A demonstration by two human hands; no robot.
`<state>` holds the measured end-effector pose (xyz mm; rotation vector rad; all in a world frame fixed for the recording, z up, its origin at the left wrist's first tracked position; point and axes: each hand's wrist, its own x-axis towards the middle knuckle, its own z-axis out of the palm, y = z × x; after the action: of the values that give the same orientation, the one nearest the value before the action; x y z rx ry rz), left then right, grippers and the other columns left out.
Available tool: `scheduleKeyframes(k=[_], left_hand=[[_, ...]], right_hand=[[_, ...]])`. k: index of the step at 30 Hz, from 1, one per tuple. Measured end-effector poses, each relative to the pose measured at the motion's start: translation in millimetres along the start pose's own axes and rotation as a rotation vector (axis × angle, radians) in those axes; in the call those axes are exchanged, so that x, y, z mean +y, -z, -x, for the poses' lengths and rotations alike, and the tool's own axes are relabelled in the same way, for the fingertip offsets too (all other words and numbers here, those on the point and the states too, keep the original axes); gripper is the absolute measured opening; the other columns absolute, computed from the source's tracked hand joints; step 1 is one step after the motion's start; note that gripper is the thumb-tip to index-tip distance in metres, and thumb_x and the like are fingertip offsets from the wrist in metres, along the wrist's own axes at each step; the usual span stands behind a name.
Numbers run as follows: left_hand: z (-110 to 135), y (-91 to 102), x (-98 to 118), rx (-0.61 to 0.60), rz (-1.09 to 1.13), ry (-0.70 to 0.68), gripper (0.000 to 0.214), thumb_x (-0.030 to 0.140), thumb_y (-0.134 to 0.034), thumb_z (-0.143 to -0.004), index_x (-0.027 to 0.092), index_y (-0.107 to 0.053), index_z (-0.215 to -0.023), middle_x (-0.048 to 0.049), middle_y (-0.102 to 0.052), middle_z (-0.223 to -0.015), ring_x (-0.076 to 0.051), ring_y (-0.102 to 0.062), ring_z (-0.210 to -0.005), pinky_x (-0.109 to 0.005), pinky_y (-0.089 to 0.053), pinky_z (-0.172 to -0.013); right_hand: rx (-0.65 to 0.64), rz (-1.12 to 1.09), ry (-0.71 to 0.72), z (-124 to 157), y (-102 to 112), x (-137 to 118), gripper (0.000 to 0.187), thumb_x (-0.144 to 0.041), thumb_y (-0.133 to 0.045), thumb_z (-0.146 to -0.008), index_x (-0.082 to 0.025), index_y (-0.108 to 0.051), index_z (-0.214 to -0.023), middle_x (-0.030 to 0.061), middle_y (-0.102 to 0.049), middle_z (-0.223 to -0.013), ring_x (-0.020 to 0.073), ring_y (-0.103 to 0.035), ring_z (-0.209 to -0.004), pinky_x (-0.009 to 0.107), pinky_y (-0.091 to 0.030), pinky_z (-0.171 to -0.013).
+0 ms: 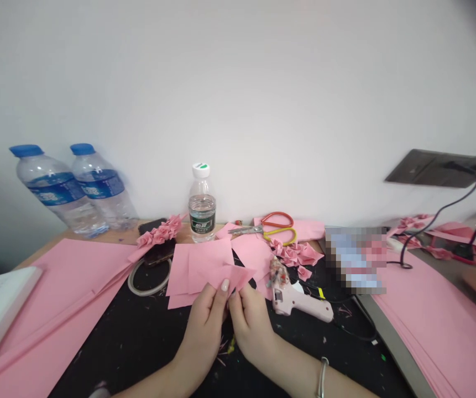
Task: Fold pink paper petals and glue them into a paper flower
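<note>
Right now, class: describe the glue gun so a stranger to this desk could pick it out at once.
Start at the black work mat on the desk. Just past the person's right hand lies a pale pink hot glue gun. It is the one chunky pink tool among the flat paper.

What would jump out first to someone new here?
The left hand and right hand pinch a folded pink paper at centre. Large pink sheets lie on both sides. At back left stand two blue-capped water bottles; a pale pink glue gun lies right of the hands.
</note>
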<state>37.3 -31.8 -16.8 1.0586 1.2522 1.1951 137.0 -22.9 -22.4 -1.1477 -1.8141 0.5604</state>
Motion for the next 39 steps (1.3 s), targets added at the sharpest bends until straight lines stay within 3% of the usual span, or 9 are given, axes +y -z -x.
scheduleKeyframes(k=[4,7,10,13,18,25,30,34,39], left_hand=[[0.2,1.5,2.9,-0.005,-0.016,-0.012,0.035,0.047,-0.049,-0.082,0.019,-0.044,-0.061,0.0053,-0.043,-0.058,-0.013,-0.043,-0.057,-0.022,-0.039,-0.055],[0.5,3.4,7.5,-0.024,0.042,-0.034,0.025,0.042,-0.052,-0.082,0.019,-0.052,-0.073,0.0021,-0.057,-0.07,-0.016,-0.054,-0.072,-0.024,-0.044,-0.069],[0.4,6.1,10.4,-0.031,0.095,-0.023,0.022,0.04,-0.053,-0.082,0.019,-0.058,-0.09,-0.0033,-0.064,-0.095,-0.019,-0.056,-0.095,-0.029,-0.042,-0.087],[-0.9,8.7,9.3,-0.045,0.161,0.008,0.026,0.038,-0.057,-0.08,0.019,-0.06,-0.098,-0.0057,-0.065,-0.106,-0.021,-0.056,-0.104,-0.032,-0.041,-0.093],[-5.6,12.3,2.4,-0.043,0.314,0.015,0.03,0.033,-0.066,-0.074,0.018,-0.061,-0.1,-0.0066,-0.067,-0.104,-0.023,-0.059,-0.102,-0.035,-0.044,-0.091],[-10.0,16.4,7.7,-0.029,0.26,-0.013,0.024,0.029,-0.069,-0.071,0.016,-0.061,-0.089,-0.0057,-0.07,-0.093,-0.02,-0.064,-0.091,-0.03,-0.049,-0.083],[-13.8,17.8,12.0,-0.041,0.261,-0.041,0.026,0.024,-0.07,-0.07,0.016,-0.059,-0.092,-0.0053,-0.07,-0.091,-0.019,-0.065,-0.088,-0.029,-0.05,-0.081],[-18.2,21.2,13.2,0.015,0.245,-0.065,0.03,0.021,-0.071,-0.068,0.019,-0.052,-0.091,0.0006,-0.07,-0.079,-0.014,-0.066,-0.075,-0.024,-0.052,-0.073],[-22.3,24.9,13.0,0.016,0.274,-0.028,0.044,0.02,-0.073,-0.065,0.021,-0.041,-0.097,0.0017,-0.069,-0.076,-0.017,-0.068,-0.074,-0.028,-0.054,-0.07]], right_hand=[[-0.007,-0.065,0.03,0.6,3.1,-2.9,0.022,-0.015,-0.03,-0.091,-0.016,-0.053,-0.092,0.0054,-0.059,-0.077,0.0164,-0.054,-0.066,0.028,-0.043,-0.062],[0.005,-0.131,0.02,0.2,4.5,-2.6,0.023,-0.016,-0.031,-0.092,-0.018,-0.053,-0.097,0.0059,-0.06,-0.082,0.0171,-0.055,-0.073,0.03,-0.044,-0.069],[-0.018,-0.222,-0.032,-1.1,4.7,-0.6,0.021,-0.018,-0.034,-0.093,-0.019,-0.055,-0.094,0.0039,-0.06,-0.08,0.0155,-0.054,-0.07,0.027,-0.044,-0.066],[-0.054,-0.265,-0.065,-1.4,3.9,1.6,0.023,-0.022,-0.034,-0.094,-0.019,-0.056,-0.086,0.0012,-0.056,-0.071,0.014,-0.05,-0.062,0.025,-0.042,-0.059],[-0.097,-0.329,-0.094,1.6,3.1,3.7,0.023,-0.024,-0.036,-0.093,-0.018,-0.052,-0.077,-0.002,-0.048,-0.063,0.0113,-0.041,-0.055,0.023,-0.035,-0.051],[-0.178,-0.375,-0.095,0.9,5.7,2.3,0.023,-0.022,-0.036,-0.092,-0.018,-0.048,-0.073,-0.0046,-0.04,-0.059,0.0094,-0.036,-0.051,0.021,-0.029,-0.048],[-0.149,-0.323,-0.135,-0.7,4.7,3.3,0.024,-0.019,-0.043,-0.087,-0.018,-0.043,-0.062,-0.0061,-0.036,-0.053,0.0082,-0.033,-0.047,0.021,-0.027,-0.044],[-0.113,-0.476,-0.235,-0.5,5.7,3.6,0.012,-0.027,-0.046,-0.086,-0.018,-0.047,-0.078,-0.0059,-0.041,-0.057,0.0082,-0.037,-0.047,0.019,-0.031,-0.042],[-0.029,-0.699,-0.409,-4.7,6.2,3.2,0.023,-0.043,-0.045,-0.088,-0.021,-0.041,-0.094,-0.0071,-0.048,-0.057,0.0061,-0.036,-0.037,0.017,-0.025,-0.035]])
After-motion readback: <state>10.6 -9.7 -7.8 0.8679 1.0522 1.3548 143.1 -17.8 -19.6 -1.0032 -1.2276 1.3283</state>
